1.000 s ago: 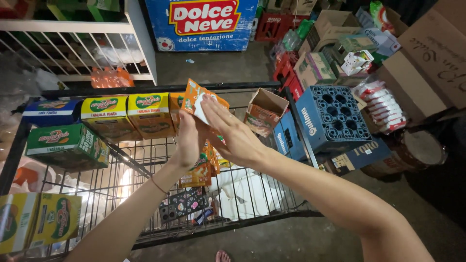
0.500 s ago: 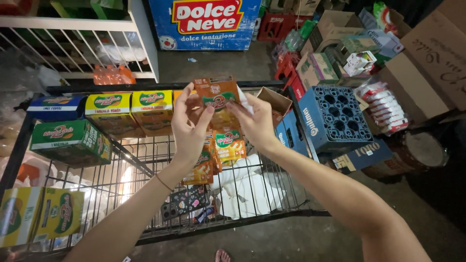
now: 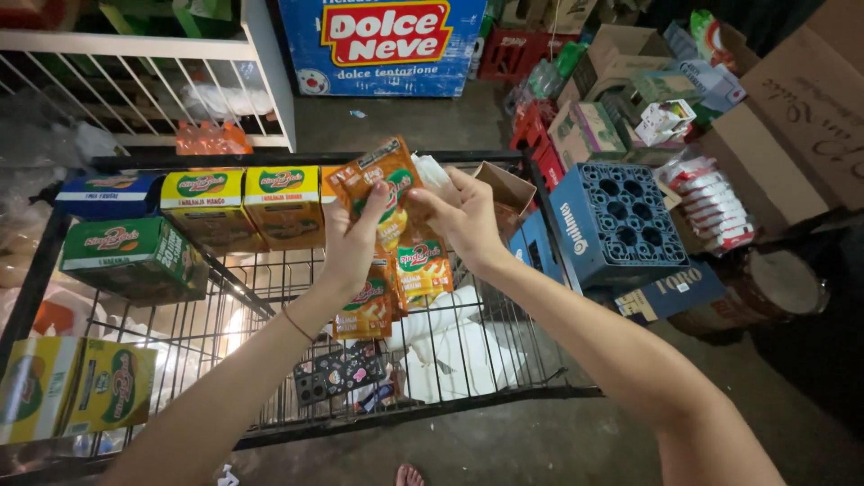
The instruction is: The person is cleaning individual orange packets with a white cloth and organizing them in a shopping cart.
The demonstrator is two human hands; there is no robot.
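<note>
Above the cart: both hands hold a strip of orange sachets [image 3: 389,236], which hangs down over the wire cart [image 3: 225,333].
Left hand [image 3: 353,241]: fingers curled, pinching the top sachet.
Right hand [image 3: 461,216]: thumb and fingers pressed on the strip's upper edge (white paper behind it).
Near: yellow boxes [image 3: 241,205], blue crate [image 3: 614,220].

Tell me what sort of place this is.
Probably a small shop's stockroom or storage corner: a wire rack carries boxed drink cartons, cardboard boxes and a blue crate crowd the concrete floor, and both hands hold a strip of orange sachets.
</note>
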